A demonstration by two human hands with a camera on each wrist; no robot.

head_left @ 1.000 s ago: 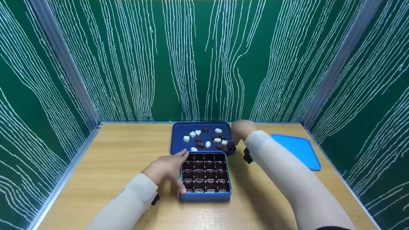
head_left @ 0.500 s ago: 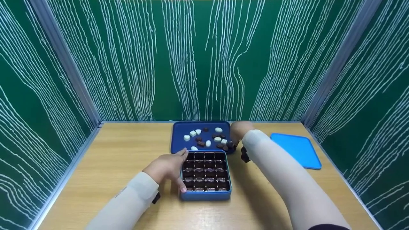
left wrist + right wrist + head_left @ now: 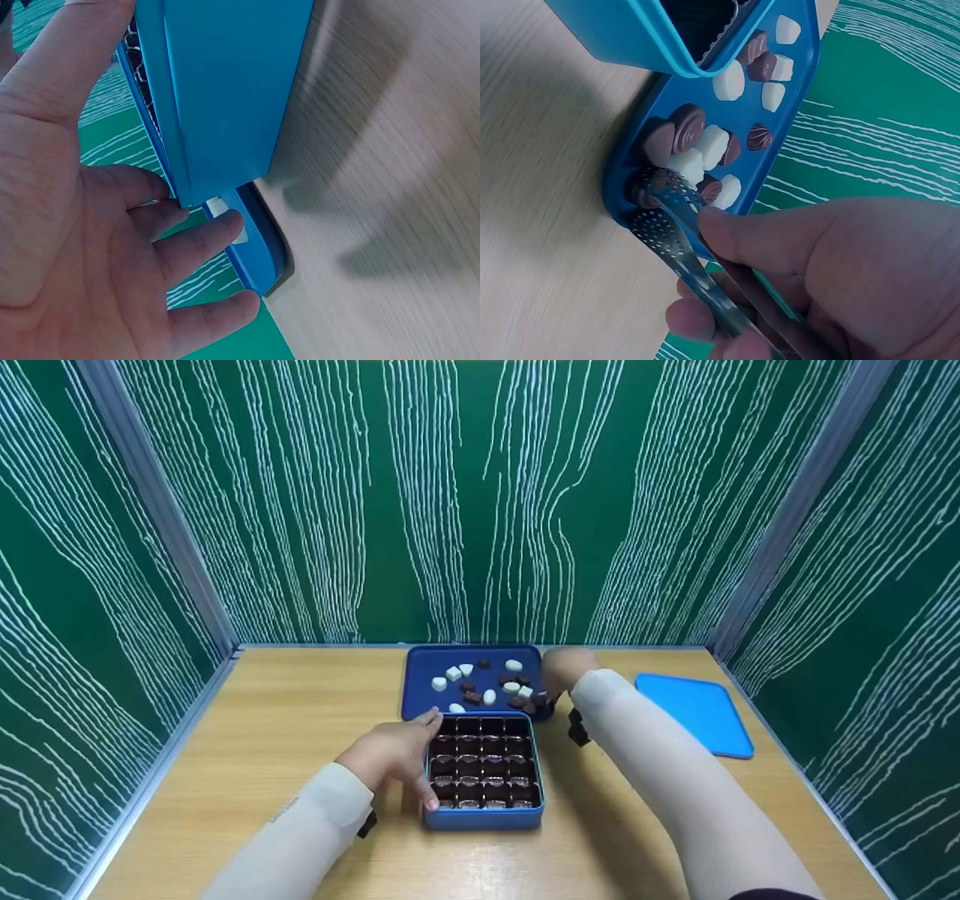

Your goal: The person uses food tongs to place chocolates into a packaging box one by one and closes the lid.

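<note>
My left hand rests along the left side of a blue tin box, thumb at the near corner and fingertips at the far one. Its fingers are spread and fairly straight. A dark brown plastic insert divides the box into small compartments. Over the right end of a dark blue tray, my right hand holds metal tongs with perforated tips. The tips straddle a dark chocolate at the tray's corner; whether they squeeze it I cannot tell. Several white chocolates and brown chocolates lie scattered on the tray.
A bright blue lid lies on the wooden table at the right, beyond my right forearm. The box stands directly in front of the tray. Green panels with white lines enclose the table at the back and both sides.
</note>
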